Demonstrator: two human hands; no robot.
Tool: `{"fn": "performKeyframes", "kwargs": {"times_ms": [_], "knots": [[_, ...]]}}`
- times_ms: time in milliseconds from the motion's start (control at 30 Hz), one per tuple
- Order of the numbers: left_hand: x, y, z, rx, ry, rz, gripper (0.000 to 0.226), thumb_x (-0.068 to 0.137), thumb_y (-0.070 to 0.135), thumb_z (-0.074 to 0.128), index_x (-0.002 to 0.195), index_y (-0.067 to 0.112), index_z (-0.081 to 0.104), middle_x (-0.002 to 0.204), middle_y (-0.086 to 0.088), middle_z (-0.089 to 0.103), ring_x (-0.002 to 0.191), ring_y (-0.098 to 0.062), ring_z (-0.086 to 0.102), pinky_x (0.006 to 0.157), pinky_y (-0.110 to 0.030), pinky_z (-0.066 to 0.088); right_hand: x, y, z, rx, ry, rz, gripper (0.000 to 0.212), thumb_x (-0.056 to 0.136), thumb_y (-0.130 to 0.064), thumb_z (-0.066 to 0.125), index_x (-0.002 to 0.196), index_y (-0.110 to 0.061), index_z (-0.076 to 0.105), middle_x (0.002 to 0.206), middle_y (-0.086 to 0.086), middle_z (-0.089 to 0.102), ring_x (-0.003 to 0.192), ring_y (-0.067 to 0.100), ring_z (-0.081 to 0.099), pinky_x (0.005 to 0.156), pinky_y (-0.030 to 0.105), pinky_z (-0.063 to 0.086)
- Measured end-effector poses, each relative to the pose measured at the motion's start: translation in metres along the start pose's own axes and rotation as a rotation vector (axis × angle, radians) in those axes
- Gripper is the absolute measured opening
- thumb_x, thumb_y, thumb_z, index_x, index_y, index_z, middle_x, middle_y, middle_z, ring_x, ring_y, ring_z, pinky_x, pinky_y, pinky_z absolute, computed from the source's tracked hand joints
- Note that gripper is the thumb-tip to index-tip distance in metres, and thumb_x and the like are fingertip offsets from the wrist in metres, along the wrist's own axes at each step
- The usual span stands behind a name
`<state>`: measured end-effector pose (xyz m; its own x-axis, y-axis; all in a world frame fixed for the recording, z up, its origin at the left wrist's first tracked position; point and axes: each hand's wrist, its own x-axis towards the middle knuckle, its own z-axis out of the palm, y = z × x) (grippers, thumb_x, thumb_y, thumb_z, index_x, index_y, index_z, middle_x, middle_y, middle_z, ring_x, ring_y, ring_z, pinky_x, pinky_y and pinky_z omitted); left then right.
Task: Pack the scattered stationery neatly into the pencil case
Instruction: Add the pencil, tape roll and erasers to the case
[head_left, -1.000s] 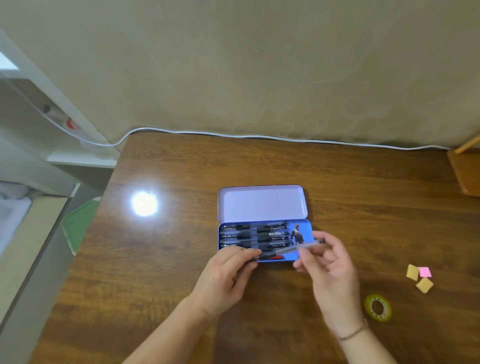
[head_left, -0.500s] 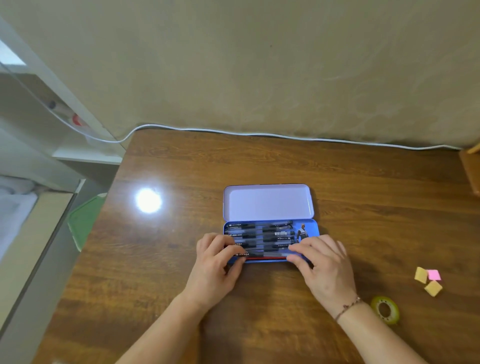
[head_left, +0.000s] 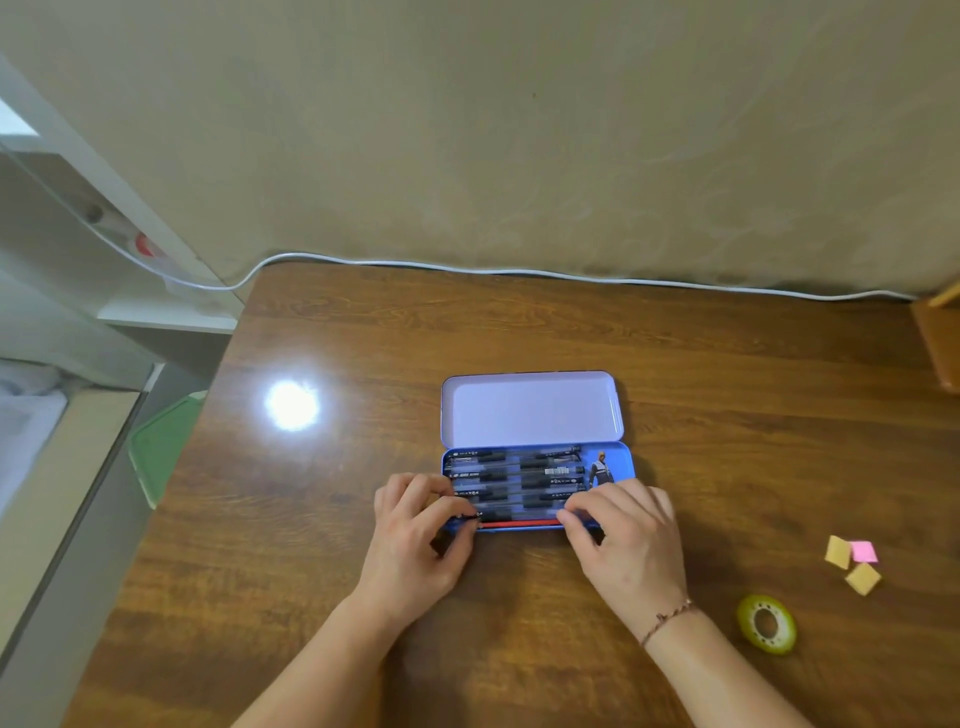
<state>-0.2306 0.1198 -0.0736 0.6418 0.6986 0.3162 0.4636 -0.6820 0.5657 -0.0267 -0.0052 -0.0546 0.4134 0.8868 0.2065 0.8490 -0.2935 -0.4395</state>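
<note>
The open pencil case (head_left: 618, 460) holds a row of black pens (head_left: 519, 480); the left hand (head_left: 415, 540) and right hand (head_left: 623, 540) pinch a red pen (head_left: 519, 524) at its near edge.

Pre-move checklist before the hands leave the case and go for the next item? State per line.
1. Pencil case lid open: ok, lid lies back flat.
2. Pens lying lengthwise in rows: ok, black pens parallel.
3. Red pen seated at near edge: cannot tell, both ends hidden under fingers.
4. Left hand and right hand free: not ok, both have fingers on that pen.
5. Items left outside: not ok, tape roll and three small squares sit on the table to the right.
6. Room left in case: cannot tell.
</note>
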Motion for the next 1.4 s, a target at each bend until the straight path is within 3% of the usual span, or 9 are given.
{"fn": "performKeyframes", "kwargs": {"times_ms": [100, 200, 367, 533, 700, 833, 1000, 1233, 1400], "knots": [[0.007, 0.01, -0.001, 0.017, 0.011, 0.042, 0.015, 0.081, 0.029, 0.068, 0.094, 0.021, 0.07, 0.104, 0.004, 0.061, 0.1, -0.02, 0.052, 0.085, -0.041, 0.041, -0.007, -0.001, -0.009, 0.066, 0.093, 0.029, 0.019, 0.084, -0.035, 0.06, 0.085, -0.021, 0.073, 0.085, -0.01, 0.068, 0.085, 0.015, 0.058, 0.076, 0.033, 0.044], [0.029, 0.032, 0.006, 0.037, -0.043, 0.112, 0.03, 0.082, 0.034, 0.067, 0.109, 0.021, 0.068, 0.124, 0.002, 0.061, 0.114, -0.025, 0.053, 0.095, -0.04, 0.039, -0.028, 0.018, -0.036, 0.04, 0.191, 0.244, 0.029, 0.082, -0.038, 0.058, 0.094, -0.017, 0.073, 0.098, 0.0, 0.067, 0.092, 0.024, 0.057, 0.086, 0.034, 0.042], [0.056, 0.068, 0.037, 0.166, -0.347, 0.186, 0.06, 0.089, 0.06, 0.049, 0.142, 0.032, 0.043, 0.158, 0.005, 0.029, 0.142, -0.026, 0.031, 0.114, -0.052, 0.022, -0.092, 0.064, -0.072, -0.311, -0.2, 0.757, 0.063, 0.062, -0.054, 0.079, 0.117, -0.028, 0.063, 0.129, 0.002, 0.049, 0.114, 0.032, 0.045, 0.093, 0.045, 0.045], [0.058, 0.064, 0.063, 0.296, -0.472, 0.464, 0.047, 0.097, 0.057, 0.041, 0.134, 0.031, 0.052, 0.153, 0.004, 0.04, 0.143, -0.03, 0.032, 0.113, -0.062, 0.021, -0.124, 0.077, -0.07, -0.143, -0.279, 0.659, 0.055, 0.058, -0.021, 0.088, 0.111, -0.019, 0.071, 0.112, 0.003, 0.052, 0.103, 0.034, 0.057, 0.087, 0.041, 0.048], [0.056, 0.055, 0.059, 0.309, -0.445, 0.496, 0.043, 0.097, 0.051, 0.045, 0.132, 0.028, 0.054, 0.146, 0.003, 0.049, 0.141, -0.029, 0.037, 0.113, -0.059, 0.02, -0.072, 0.049, -0.07, 0.091, -0.153, 0.562, 0.065, 0.074, -0.026, 0.078, 0.132, -0.032, 0.051, 0.131, -0.01, 0.044, 0.117, 0.012, 0.051, 0.096, 0.033, 0.047], [0.057, 0.055, 0.049, 0.234, -0.374, 0.342, 0.061, 0.085, 0.059, 0.055, 0.136, 0.027, 0.051, 0.148, 0.002, 0.047, 0.139, -0.027, 0.04, 0.113, -0.056, 0.025, -0.003, 0.028, -0.055, 0.206, -0.117, 0.362, 0.063, 0.078, -0.02, 0.075, 0.135, -0.027, 0.048, 0.13, -0.013, 0.047, 0.119, 0.003, 0.045, 0.1, 0.02, 0.038], [0.057, 0.054, 0.046, 0.307, -0.381, 0.14, 0.094, 0.069, 0.078, 0.054, 0.144, 0.022, 0.042, 0.142, 0.003, 0.051, 0.13, -0.027, 0.047, 0.112, -0.056, 0.027, 0.027, 0.032, -0.03, 0.139, -0.165, 0.206, 0.059, 0.08, -0.018, 0.073, 0.134, -0.024, 0.05, 0.13, -0.01, 0.055, 0.122, 0.005, 0.042, 0.102, 0.021, 0.039], [0.06, 0.05, 0.048, 0.274, -0.356, 0.15, 0.098, 0.065, 0.079, 0.057, 0.144, 0.021, 0.042, 0.133, 0.008, 0.057, 0.116, -0.019, 0.055, 0.111, -0.051, 0.031, 0.016, 0.042, -0.019, 0.051, -0.153, 0.155, 0.052, 0.08, -0.024, 0.073, 0.129, -0.023, 0.057, 0.133, -0.012, 0.057, 0.124, 0.008, 0.048, 0.099, 0.032, 0.048], [0.062, 0.048, 0.048, 0.259, -0.35, 0.157, 0.101, 0.061, 0.077, 0.06, 0.143, 0.022, 0.041, 0.131, 0.008, 0.059, 0.114, -0.018, 0.057, 0.109, -0.049, 0.034, 0.016, 0.043, -0.018, 0.107, -0.066, 0.292, 0.051, 0.077, -0.031, 0.074, 0.125, -0.025, 0.058, 0.128, -0.01, 0.057, 0.123, 0.011, 0.045, 0.1, 0.034, 0.045]]}}
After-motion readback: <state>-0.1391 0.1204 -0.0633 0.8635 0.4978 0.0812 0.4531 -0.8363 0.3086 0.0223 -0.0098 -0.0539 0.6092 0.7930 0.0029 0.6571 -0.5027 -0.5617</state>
